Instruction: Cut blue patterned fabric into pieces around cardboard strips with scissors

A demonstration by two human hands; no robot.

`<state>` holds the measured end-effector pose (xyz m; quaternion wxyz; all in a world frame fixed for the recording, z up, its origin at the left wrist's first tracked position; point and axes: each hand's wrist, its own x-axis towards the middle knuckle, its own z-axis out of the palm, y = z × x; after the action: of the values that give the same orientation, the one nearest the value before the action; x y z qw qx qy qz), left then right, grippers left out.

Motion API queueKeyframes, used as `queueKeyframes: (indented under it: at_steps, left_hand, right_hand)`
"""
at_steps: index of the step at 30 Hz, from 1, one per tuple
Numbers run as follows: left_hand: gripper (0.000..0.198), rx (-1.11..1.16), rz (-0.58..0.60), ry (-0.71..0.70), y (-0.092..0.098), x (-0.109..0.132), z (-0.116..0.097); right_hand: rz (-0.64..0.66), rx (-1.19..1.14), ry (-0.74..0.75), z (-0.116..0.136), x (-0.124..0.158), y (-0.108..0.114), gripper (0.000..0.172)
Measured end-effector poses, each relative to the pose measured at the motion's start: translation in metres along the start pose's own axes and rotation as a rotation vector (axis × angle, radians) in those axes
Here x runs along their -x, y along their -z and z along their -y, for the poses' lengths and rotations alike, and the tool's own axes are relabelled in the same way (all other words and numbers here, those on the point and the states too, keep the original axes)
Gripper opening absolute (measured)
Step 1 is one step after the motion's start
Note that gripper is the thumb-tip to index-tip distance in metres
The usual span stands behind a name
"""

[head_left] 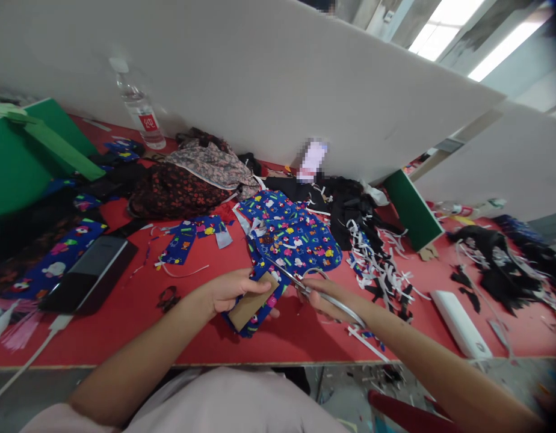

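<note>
My left hand [236, 291] is closed on a brown cardboard piece [251, 305], its thumb pressing the card against blue cartoon-print fabric [290, 231]. Part of that fabric hangs below the card, and the rest spreads over the table beyond my hands. In my right hand [325, 296] is a pair of metal scissors [300, 281], fingers through the handle loops. The blades point up and left across the fabric, just right of the card. Whether the blades are parted is hard to make out.
On the red table [179, 334] lie a dark phone-like device [91, 273], a white power bank [461, 325], blue scraps [181, 243], white-and-black trimmings [386, 276] and floral cloth [183, 186]. A water bottle [142, 111] stands by the partition [242, 78]. Green dividers flank the space.
</note>
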<state>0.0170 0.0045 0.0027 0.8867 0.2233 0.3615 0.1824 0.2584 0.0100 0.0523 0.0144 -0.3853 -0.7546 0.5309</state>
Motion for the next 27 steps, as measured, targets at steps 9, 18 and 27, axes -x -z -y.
queueKeyframes:
  at_steps: [9,18,27]
  left_hand:
    - [0.034,0.012,0.009,0.000,0.0017,-0.0003,0.0004]
    - [0.038,-0.001,-0.004,-0.001,0.0015,-0.0003,0.0010]
    - [0.036,-0.035,0.077,-0.045,0.0027,-0.0014,0.0031]
  right_hand:
    - [0.030,-0.098,-0.100,-0.0054,-0.0013,-0.0018,0.057]
    - [-0.005,-0.101,-0.043,-0.0059,-0.0042,-0.0041,0.058]
    - [-0.018,-0.091,-0.058,-0.0099,-0.0035,-0.0053,0.056]
